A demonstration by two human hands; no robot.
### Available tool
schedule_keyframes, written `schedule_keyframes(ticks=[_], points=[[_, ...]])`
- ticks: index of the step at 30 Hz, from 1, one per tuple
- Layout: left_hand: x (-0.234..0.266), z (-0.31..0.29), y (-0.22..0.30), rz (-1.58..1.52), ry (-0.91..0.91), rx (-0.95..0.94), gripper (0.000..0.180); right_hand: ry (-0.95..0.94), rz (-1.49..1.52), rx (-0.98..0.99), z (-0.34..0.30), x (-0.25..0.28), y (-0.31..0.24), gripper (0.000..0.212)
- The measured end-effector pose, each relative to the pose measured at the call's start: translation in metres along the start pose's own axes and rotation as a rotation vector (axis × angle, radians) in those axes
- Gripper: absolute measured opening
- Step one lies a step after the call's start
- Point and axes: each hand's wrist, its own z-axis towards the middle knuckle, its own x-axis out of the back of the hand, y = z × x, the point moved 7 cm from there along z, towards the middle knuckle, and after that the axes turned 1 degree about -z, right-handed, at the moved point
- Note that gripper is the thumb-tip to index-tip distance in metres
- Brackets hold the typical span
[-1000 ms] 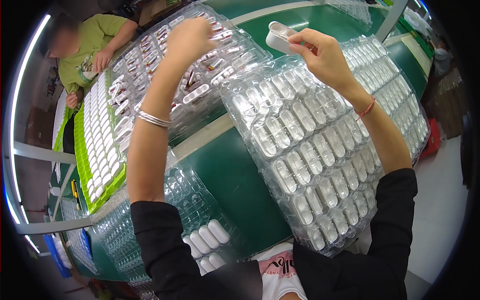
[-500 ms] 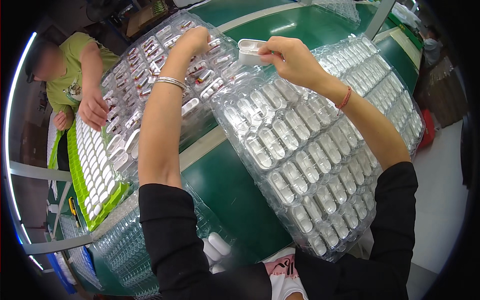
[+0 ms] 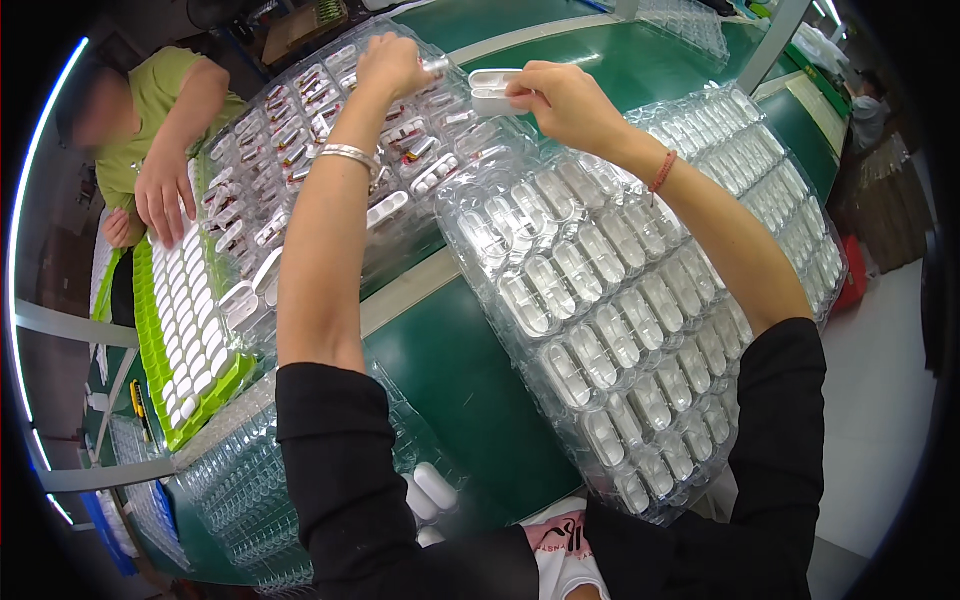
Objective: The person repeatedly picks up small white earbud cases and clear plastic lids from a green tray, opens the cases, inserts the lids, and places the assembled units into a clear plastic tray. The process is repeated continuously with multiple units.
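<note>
My right hand (image 3: pixel 568 100) pinches a white earphone-case shell (image 3: pixel 491 97), lid raised, and holds it above the back edge of the trays. To its left, my left hand (image 3: pixel 392 66) is closed over the far part of a clear tray (image 3: pixel 392 200) of small parts; its fingertips are mostly hidden, so what they hold cannot be made out. In that tray lie several small assemblies with red and metallic bits (image 3: pixel 420 150). On the right, a stack of clear blister trays (image 3: pixel 640 380) holds rows of white case shells (image 3: pixel 620 335).
At the left, a co-worker in a green shirt (image 3: pixel 185 110) reaches over a bright green tray (image 3: pixel 215 395) of white rounded pieces. Nested clear trays (image 3: pixel 235 500) and loose white shells (image 3: pixel 435 486) are near me on the green table (image 3: pixel 450 390). A metal rail (image 3: pixel 415 292) crosses between.
Both my hands have shifted slightly, the right one left and upward with the case shell. The co-worker's hand has moved left over the green tray.
</note>
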Motion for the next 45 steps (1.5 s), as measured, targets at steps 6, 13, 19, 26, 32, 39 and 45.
schedule_keyframes(ticks=[6, 13, 19, 26, 32, 39, 45], points=[[0.078, -0.043, -0.028, -0.368, -0.045, 0.275, 0.029, -0.031, -0.146, 0.119, 0.044, -0.041, 0.025, 0.011], [0.14, -0.141, -0.037, -0.59, 0.066, 0.328, 0.022, -0.024, -0.104, 0.131, 0.083, -0.083, 0.028, 0.011], [0.156, -0.188, -0.027, -0.786, 0.029, 0.362, 0.017, -0.138, -0.198, 0.164, 0.088, -0.102, 0.043, 0.015], [0.147, -0.235, -0.009, -1.273, -0.073, 0.564, 0.031, -0.22, -0.349, 0.259, 0.081, -0.103, 0.031, 0.019], [0.152, -0.253, 0.019, -1.479, -0.129, 0.542, 0.041, 0.007, -0.144, 0.277, 0.055, -0.044, -0.023, 0.015], [0.168, -0.288, 0.063, -1.867, -0.174, 0.652, 0.034, -0.489, 1.06, -0.027, -0.03, -0.011, -0.158, 0.049], [0.169, -0.317, 0.092, -2.003, -0.252, 0.696, 0.033, -0.486, 1.186, -0.037, -0.068, -0.007, -0.195, 0.044]])
